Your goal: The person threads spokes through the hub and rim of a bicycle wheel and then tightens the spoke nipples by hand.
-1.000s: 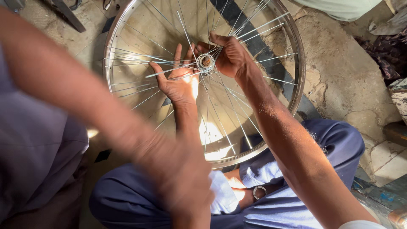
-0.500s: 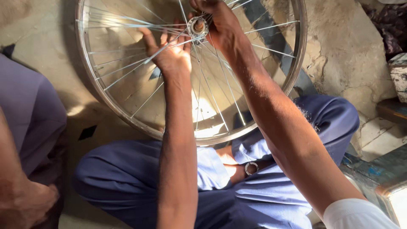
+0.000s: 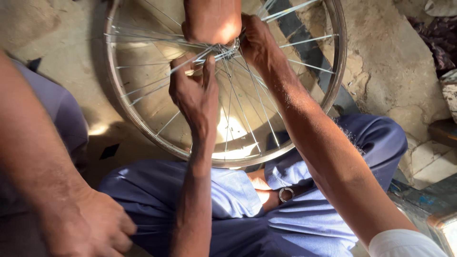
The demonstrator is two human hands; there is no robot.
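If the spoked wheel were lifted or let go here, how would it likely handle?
The wheel has a thin metal rim and no tyre, so it is probably light for its size. The round rim stands on edge, so it may roll or tip over once the left hand and right hand release the hub. The thin spokes likely flex.

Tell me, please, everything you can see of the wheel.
The wheel is a bare, shiny metal bicycle rim with thin wire spokes running to a small metal hub; no tyre shows. It stands tilted over the lap of a seated person in blue clothes, its top cut off by the picture's edge. The left hand grips spokes just below the hub, the right hand is at the hub, and another person's limb presses against it from above.
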